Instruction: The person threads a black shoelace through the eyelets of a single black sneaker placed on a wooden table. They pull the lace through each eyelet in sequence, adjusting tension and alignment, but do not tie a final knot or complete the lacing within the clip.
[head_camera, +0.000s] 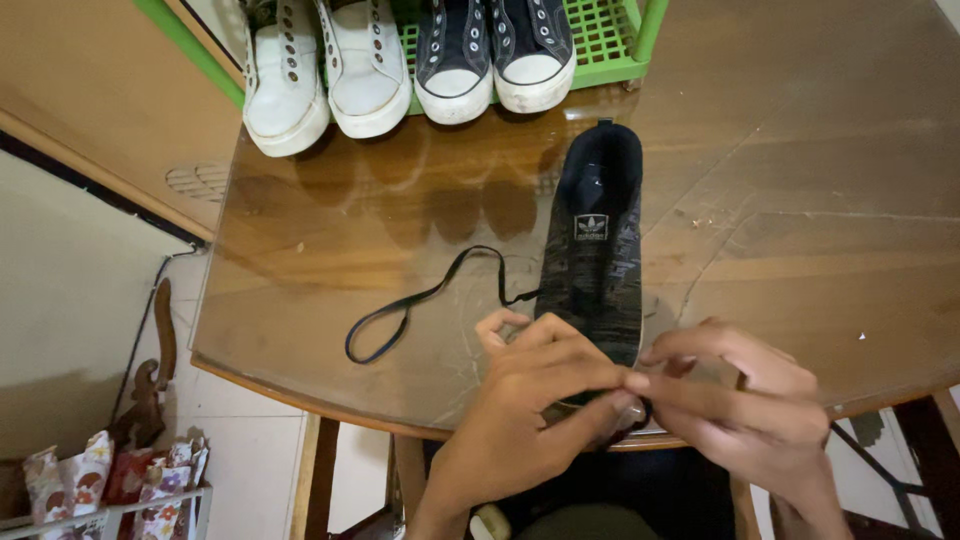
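A black knit shoe (595, 240) lies on the glass-topped wooden table (800, 200), toe toward me. A black shoelace (420, 298) trails from its left side and loops across the glass. My left hand (530, 400) and my right hand (740, 395) meet over the shoe's toe end at the table's near edge. Both pinch the lace there with fingertips touching. The toe itself is hidden under my fingers.
A green plastic rack (610, 40) at the far edge holds a pair of white sneakers (325, 70) and a pair of black sneakers (495, 50). Below the table at the left stand patterned packets in a wire basket (110, 490) on a tiled floor.
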